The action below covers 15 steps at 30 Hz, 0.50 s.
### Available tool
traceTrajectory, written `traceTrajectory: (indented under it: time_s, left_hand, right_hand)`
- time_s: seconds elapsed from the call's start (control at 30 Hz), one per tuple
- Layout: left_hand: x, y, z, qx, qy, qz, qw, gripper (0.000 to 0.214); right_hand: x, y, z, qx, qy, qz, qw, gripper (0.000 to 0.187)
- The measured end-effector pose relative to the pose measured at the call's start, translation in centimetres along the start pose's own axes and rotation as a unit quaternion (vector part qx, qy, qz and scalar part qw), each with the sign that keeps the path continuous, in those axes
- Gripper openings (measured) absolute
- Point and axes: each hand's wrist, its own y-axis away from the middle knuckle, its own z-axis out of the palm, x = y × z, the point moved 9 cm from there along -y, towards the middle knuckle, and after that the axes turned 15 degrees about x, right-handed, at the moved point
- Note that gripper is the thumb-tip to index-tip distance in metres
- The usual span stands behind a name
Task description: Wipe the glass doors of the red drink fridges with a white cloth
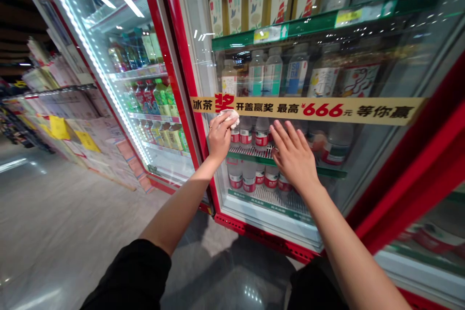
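My left hand [219, 136] is closed on a crumpled white tissue [232, 118], pressing it to the glass door [214, 77] of a red-framed drinks fridge. The tissue touches the lower edge of a yellow sticker strip [327, 108] with black and red lettering, which runs across the door. To the right, my right hand [295, 155] rests flat against the glass just below the strip, fingers stretched out, holding nothing. Behind the glass, bottles with red labels [261, 134] stand on the shelves, partly hidden by my hands.
A second fridge [152, 87] with lit shelves of drinks stands at the left. Farther left are stacked boxes [94, 155] with yellow tags along a grey floor [72, 232]. Another red-framed fridge door [410, 203] is close on the right.
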Motion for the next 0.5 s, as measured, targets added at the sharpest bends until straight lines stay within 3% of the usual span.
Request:
traceTrajectory:
  time_s: [0.1,0.2,0.33,0.5]
  left_hand:
    - [-0.4,-2.1,0.2,0.042,-0.011,-0.025,0.999,0.038]
    - [0.5,-2.9,1.1,0.063,-0.010,-0.024,0.998,0.041]
    - [1.9,-0.9,1.5,0.033,-0.007,0.003,0.999,0.040]
    - [0.7,0.1,1.0,-0.017,0.026,-0.032,0.999,0.037]
  right_hand:
    - [0.3,0.2,0.2,-0.005,0.003,0.002,1.000,0.093]
    - [0.4,0.3,0.4,-0.007,0.000,0.005,1.000,0.093]
    - [0.3,0.3,0.5,-0.011,-0.008,0.008,1.000,0.094]
    - [0.3,0.2,0.2,-0.013,-0.020,0.013,1.000,0.092]
